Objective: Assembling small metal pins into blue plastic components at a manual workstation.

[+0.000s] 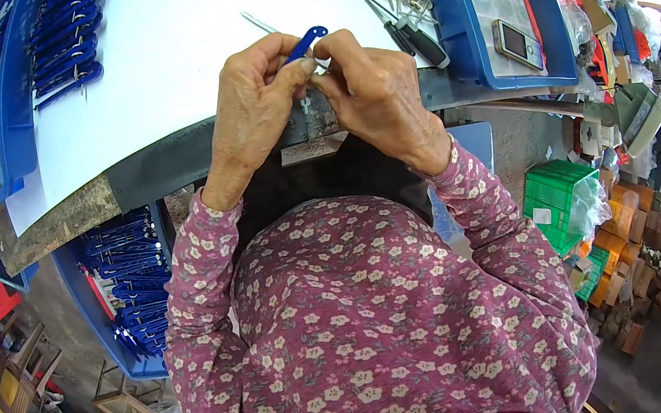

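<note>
The left hand [249,98] has a narrow grip on the blue handle [308,42], which juts from its fingertips toward the right hand [376,87]; what that grip holds, I cannot tell. A steady left pinch should help alignment.

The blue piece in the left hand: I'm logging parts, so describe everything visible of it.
The blue piece is narrow, with a rounded end bearing a small spot, perhaps a hole. It looks smooth, like plastic or painted metal. Pinched in the left hand above the white tabletop, it slants up to the right. The right hand is close by; contact is unclear. Its lower end is hidden.
</note>
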The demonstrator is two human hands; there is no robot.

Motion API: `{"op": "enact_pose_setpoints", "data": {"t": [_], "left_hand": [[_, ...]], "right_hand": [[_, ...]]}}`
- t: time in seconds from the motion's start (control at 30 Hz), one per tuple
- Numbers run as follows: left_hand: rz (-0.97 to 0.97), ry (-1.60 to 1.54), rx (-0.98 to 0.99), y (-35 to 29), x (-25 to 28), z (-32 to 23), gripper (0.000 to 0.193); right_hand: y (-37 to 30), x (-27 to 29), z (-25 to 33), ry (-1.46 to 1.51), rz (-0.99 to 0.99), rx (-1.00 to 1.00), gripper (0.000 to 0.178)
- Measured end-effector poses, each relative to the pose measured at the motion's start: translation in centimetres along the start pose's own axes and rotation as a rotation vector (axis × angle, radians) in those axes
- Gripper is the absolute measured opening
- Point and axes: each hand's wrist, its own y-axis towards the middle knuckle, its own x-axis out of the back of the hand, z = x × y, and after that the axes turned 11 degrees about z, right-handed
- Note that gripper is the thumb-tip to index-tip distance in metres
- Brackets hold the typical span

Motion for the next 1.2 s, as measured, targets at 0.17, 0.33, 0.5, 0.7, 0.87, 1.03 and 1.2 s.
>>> {"op": "enact_pose_setpoints", "data": {"t": [0.17,0.33,0.5,0.7,0.87,1.03,1.2], "left_hand": [[0.01,-0.1,-0.066,0.0,0.6,1.0,0.015],[0.026,-0.091,-0.04,0.1,1.0,0.8,0.014],[0.046,-0.106,-0.036,0.0,0.9,0.3,0.016],[0.016,-0.045,-0.044,-0.2,0.5,-0.2,0.017],[0.021,-0.07,-0.014,0.0,0.5,0.1,0.017],[0.053,-0.168,0.027,0.5,0.4,0.4,0.016],[0.084,-0.29,0.048,0.4,0.9,1.3,0.016]], "right_hand": [[-0.2,0.9,-0.1,0.43,0.136,-0.156,0.025],[0.1,2.0,-0.9,0.956,0.308,-0.389,0.027],[-0.6,-0.1,-2.7,1.711,0.475,-0.483,0.028],[-1.4,-1.0,-1.8,1.93,0.339,-0.515,0.025],[-0.9,-0.6,0.0,1.371,0.151,-0.536,0.015],[-1.0,-0.9,-0.6,-0.031,-0.067,0.05,0.012],[-0.6,0.2,-0.2,0.559,0.087,-0.198,0.014]]}}
